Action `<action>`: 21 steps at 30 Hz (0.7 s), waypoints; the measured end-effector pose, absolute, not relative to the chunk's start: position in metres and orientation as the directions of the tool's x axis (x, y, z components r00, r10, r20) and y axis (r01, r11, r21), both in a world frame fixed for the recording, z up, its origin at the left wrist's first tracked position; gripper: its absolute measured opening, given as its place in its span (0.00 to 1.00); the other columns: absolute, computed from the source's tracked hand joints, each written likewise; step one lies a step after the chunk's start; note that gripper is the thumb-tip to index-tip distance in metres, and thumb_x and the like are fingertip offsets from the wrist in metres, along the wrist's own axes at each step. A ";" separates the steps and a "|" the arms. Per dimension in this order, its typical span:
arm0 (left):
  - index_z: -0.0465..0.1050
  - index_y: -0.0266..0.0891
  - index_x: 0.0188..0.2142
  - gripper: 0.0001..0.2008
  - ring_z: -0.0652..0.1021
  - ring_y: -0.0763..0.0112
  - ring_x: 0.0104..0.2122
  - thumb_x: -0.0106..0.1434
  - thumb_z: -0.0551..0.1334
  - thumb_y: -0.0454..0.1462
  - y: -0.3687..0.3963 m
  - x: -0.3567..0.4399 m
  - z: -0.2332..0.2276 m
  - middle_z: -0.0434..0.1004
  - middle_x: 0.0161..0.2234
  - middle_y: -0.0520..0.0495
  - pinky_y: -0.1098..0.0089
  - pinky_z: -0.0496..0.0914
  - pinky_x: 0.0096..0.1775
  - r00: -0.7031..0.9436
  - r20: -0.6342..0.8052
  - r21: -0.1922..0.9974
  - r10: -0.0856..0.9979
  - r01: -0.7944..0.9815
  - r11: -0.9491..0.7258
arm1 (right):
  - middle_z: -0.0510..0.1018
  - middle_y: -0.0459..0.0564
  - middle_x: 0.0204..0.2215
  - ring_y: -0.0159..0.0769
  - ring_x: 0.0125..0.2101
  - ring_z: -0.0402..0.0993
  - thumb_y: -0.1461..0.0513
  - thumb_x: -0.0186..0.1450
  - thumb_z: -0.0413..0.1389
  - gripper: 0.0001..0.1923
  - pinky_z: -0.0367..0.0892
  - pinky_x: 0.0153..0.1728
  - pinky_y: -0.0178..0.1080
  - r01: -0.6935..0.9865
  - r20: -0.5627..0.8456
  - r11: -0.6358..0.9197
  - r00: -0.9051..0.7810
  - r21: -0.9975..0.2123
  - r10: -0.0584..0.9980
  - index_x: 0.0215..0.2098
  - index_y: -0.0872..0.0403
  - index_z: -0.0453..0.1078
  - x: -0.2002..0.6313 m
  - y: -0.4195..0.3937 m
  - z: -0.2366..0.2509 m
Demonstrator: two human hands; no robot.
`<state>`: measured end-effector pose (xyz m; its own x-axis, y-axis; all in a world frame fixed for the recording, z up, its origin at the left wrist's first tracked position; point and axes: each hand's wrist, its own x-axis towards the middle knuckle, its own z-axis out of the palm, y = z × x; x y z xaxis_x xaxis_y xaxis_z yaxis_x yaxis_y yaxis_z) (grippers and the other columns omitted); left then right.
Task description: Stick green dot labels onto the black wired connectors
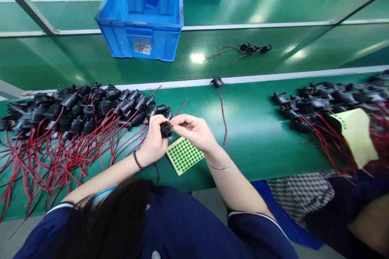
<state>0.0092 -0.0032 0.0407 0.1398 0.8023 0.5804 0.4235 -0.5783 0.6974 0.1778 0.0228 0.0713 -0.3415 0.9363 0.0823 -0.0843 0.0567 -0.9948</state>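
Observation:
My left hand (154, 139) grips a small black connector part (165, 130) with red and black wires trailing down from it. My right hand (194, 130) pinches at the front of that same part with thumb and fingertips, which are closed on its end. Just below both hands lies a yellow sheet of green dot stickers (184, 155) on the green table (252, 137). A large heap of the same black parts with red wires (75, 113) lies to the left of my left hand.
A second heap of black parts (328, 103) with a yellow sticker sheet (357, 135) lies at the right, by another person's lap. One loose part (217, 82) sits at the table's far edge. A blue crate (142, 16) and three wired parts (252, 48) rest on the conveyor belt behind.

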 end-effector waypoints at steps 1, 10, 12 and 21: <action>0.59 0.41 0.52 0.24 0.69 0.62 0.48 0.57 0.55 0.23 -0.004 0.009 0.042 0.64 0.46 0.43 0.57 0.70 0.51 0.164 0.599 0.662 0.784 0.449 -0.600 | 0.82 0.51 0.37 0.36 0.40 0.80 0.55 0.60 0.67 0.10 0.77 0.45 0.41 -0.098 0.069 0.037 -0.350 -0.995 0.934 0.33 0.53 0.78 0.180 0.023 0.073; 0.57 0.40 0.53 0.30 0.68 0.60 0.49 0.51 0.53 0.20 -0.008 0.013 0.047 0.62 0.47 0.41 0.55 0.71 0.50 0.257 0.599 0.589 0.758 0.500 -0.635 | 0.82 0.51 0.36 0.35 0.38 0.80 0.56 0.58 0.69 0.09 0.77 0.43 0.40 -0.119 0.030 -0.010 -0.335 -0.993 0.942 0.29 0.52 0.79 0.188 0.016 0.075; 0.57 0.40 0.53 0.30 0.68 0.60 0.49 0.52 0.53 0.20 -0.008 0.013 0.047 0.62 0.47 0.41 0.55 0.71 0.50 0.254 0.592 0.598 0.765 0.498 -0.628 | 0.82 0.50 0.36 0.35 0.38 0.80 0.57 0.57 0.70 0.08 0.77 0.43 0.40 -0.132 0.031 -0.014 -0.330 -0.991 0.943 0.29 0.52 0.79 0.188 0.015 0.075; 0.56 0.40 0.55 0.29 0.68 0.60 0.49 0.55 0.54 0.21 -0.009 0.012 0.045 0.62 0.46 0.41 0.55 0.71 0.49 0.272 0.602 0.581 0.751 0.496 -0.646 | 0.81 0.49 0.34 0.32 0.34 0.79 0.58 0.56 0.70 0.08 0.77 0.38 0.37 -0.124 -0.011 -0.055 -0.334 -0.991 0.942 0.27 0.53 0.78 0.185 0.013 0.079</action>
<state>0.0125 -0.0094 0.0450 0.2717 0.7506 0.6022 0.4957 -0.6456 0.5810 0.1849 0.0132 0.0792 -0.3340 0.9425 -0.0108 -0.1240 -0.0553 -0.9907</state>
